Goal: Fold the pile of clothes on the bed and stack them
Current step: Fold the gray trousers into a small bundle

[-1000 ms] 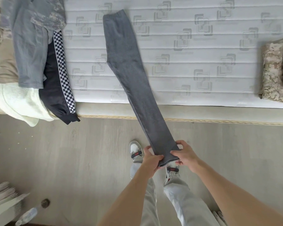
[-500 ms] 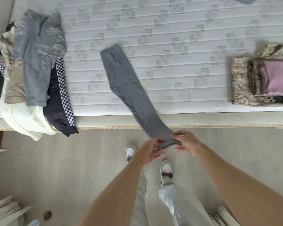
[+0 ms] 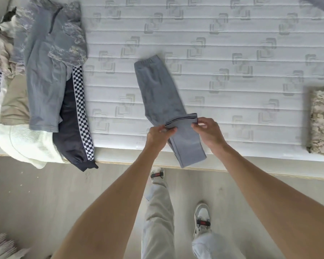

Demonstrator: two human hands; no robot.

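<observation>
Right now both hands hold the hem end of the grey leggings (image 3: 163,98), which is folded back over the rest of the garment near the front edge of the mattress (image 3: 232,43). The left hand (image 3: 158,136) has its fingers curled, pinching the left end of the hem. The right hand (image 3: 209,134) pinches the right end between thumb and forefinger, the other fingers bent loosely above it. The fold hangs a little past the mattress's front edge, over the bed frame. The waistband lies farther in, toward the middle of the mattress, so the leggings run at a slant from there down to the front edge.

An unfolded pile (image 3: 39,86) sits at the left edge of the mattress: a grey top on a camouflage piece, a dark garment with a checkered stripe draping over the front edge, a tan piece and a cream one beneath. A folded camouflage stack (image 3: 323,122) rests at the right edge, partly cut off by the view, well apart from the leggings.

Below the bed is a pale wood floor (image 3: 45,202), with the person's light trousers and two sneakers between the arms.
</observation>
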